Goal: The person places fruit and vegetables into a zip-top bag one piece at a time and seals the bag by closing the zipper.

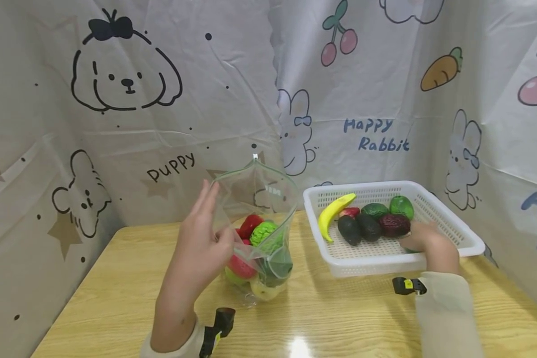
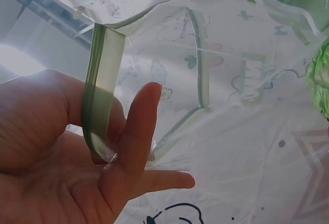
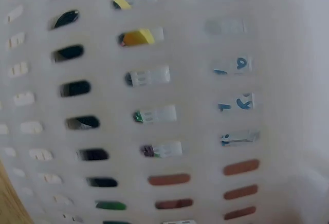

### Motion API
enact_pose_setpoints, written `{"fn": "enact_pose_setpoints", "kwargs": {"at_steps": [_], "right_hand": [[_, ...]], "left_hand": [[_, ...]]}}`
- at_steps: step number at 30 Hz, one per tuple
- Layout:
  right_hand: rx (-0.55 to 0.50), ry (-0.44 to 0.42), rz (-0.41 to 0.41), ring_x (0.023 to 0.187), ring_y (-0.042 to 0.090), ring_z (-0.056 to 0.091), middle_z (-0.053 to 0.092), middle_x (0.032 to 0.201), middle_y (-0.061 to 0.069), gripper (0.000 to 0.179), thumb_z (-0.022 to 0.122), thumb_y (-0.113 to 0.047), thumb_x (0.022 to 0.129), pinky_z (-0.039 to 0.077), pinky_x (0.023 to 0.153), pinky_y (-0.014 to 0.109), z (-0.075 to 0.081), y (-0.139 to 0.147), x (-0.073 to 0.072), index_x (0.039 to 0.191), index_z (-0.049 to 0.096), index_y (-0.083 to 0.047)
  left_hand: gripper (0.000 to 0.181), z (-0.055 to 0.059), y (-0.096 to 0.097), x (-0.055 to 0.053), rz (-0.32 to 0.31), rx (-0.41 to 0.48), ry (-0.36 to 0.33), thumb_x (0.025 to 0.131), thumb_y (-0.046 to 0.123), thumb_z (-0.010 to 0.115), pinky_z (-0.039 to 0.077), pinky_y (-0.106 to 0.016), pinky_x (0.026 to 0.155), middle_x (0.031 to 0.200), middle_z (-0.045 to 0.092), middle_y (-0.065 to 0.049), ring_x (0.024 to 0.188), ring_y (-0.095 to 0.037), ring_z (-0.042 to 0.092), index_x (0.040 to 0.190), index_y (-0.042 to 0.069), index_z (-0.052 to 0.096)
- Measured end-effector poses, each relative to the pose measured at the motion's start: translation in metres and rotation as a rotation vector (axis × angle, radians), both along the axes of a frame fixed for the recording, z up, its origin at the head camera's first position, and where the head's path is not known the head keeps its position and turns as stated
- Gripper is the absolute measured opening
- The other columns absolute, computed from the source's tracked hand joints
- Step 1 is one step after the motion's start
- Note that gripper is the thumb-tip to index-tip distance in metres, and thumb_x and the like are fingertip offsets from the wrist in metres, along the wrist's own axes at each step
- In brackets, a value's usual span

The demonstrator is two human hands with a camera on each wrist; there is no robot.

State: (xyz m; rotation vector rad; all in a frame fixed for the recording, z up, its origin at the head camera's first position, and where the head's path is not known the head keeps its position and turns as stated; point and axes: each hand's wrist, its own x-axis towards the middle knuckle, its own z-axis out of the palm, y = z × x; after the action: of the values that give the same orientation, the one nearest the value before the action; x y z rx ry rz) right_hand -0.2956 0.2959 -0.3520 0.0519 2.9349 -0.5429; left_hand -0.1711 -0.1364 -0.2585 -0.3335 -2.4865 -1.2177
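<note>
In the head view a clear zip bag (image 1: 268, 191) with a green seal stands upright, its mouth spread wide. Inside are a green cabbage (image 1: 266, 235), a red fruit (image 1: 250, 226), a pinkish-red fruit (image 1: 241, 267) and a pale yellow one (image 1: 266, 289). My left hand (image 1: 201, 243) pinches the bag's left rim between thumb and a finger, other fingers stretched out. My right hand (image 1: 431, 242) reaches down inside the white basket (image 1: 353, 266), fingers over a dark green piece (image 1: 412, 250) beside a dark red fruit (image 1: 395, 225); I cannot tell whether it is gripped.
A yellow banana (image 1: 333, 214), two blackish oval fruits (image 1: 350, 229), a red piece (image 1: 349, 212), a dark green fruit (image 1: 375, 211) and a bright green one (image 1: 401, 207) lie in the basket. Bag and basket stand on a wooden table (image 1: 130, 283), with a printed cloth (image 1: 232, 104) behind.
</note>
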Motion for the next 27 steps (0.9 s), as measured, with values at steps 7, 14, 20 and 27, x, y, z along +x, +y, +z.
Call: {"fn": "enact_pose_setpoints", "kwargs": {"at_steps": [7,14,20,27], "right_hand": [[-0.007,-0.055,-0.016,0.117,0.063,0.034,0.025,0.131,0.057,0.075,0.071,-0.015,0.080,0.043,0.098,0.069,-0.0037,-0.0004,0.0008,0.135,0.039,0.025],[-0.057,-0.059,0.026,0.100,0.044,0.057,0.056,0.114,0.033,0.059,0.073,-0.012,0.077,0.050,0.086,0.060,-0.0059,0.0001,0.0024,0.126,0.049,0.010],[-0.052,-0.074,0.063,0.101,0.042,0.056,0.056,0.116,0.031,0.060,0.074,-0.015,0.079,0.049,0.087,0.060,-0.0076,0.0006,0.0005,0.129,0.048,0.005],[-0.098,-0.113,0.048,0.124,0.056,0.044,0.040,0.144,0.039,0.080,0.076,-0.027,0.083,0.039,0.101,0.070,-0.0046,0.0001,0.0045,0.146,0.040,0.007]], "left_hand": [[0.081,0.0001,0.0003,0.0004,0.000,0.005,-0.015,0.087,-0.006,0.049,0.033,-0.020,0.047,0.170,0.005,-0.006,0.052,-0.010,0.040,0.162,0.007,0.023],[0.081,0.0004,-0.0007,-0.0002,-0.003,-0.001,-0.018,0.088,-0.006,0.050,0.033,-0.020,0.047,0.170,0.003,-0.006,0.047,-0.009,0.021,0.162,0.009,0.022],[0.079,0.0008,-0.0003,0.0000,-0.004,0.001,-0.015,0.090,-0.004,0.051,0.033,-0.020,0.046,0.170,0.004,-0.006,0.046,-0.009,0.022,0.162,0.012,0.025],[0.080,0.0015,-0.0007,0.0000,-0.002,-0.005,-0.006,0.089,-0.005,0.051,0.034,-0.019,0.046,0.170,0.003,-0.005,0.047,-0.008,0.022,0.163,0.009,0.021]]}}
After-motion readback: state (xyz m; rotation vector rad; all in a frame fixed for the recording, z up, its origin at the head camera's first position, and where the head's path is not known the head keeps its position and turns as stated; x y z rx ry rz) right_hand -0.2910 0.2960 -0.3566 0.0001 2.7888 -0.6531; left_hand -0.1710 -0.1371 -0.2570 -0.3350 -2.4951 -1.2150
